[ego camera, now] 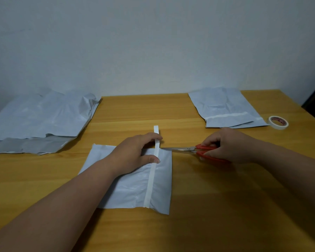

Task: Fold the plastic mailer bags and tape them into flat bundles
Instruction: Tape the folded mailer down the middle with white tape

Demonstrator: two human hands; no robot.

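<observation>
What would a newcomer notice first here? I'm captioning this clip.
At centre, the left hand pinches a white tape strip running up a folded mailer bag, while the right hand brings red-handled scissors to the strip's far end. A tape roll sits far right.

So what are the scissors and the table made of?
The scissors look like shiny grey metal blades with smooth red handles, probably plastic, gripped by the right hand. The table looks like yellowish wood, with grain lines running across it, though it could be a wood-look coating.
</observation>
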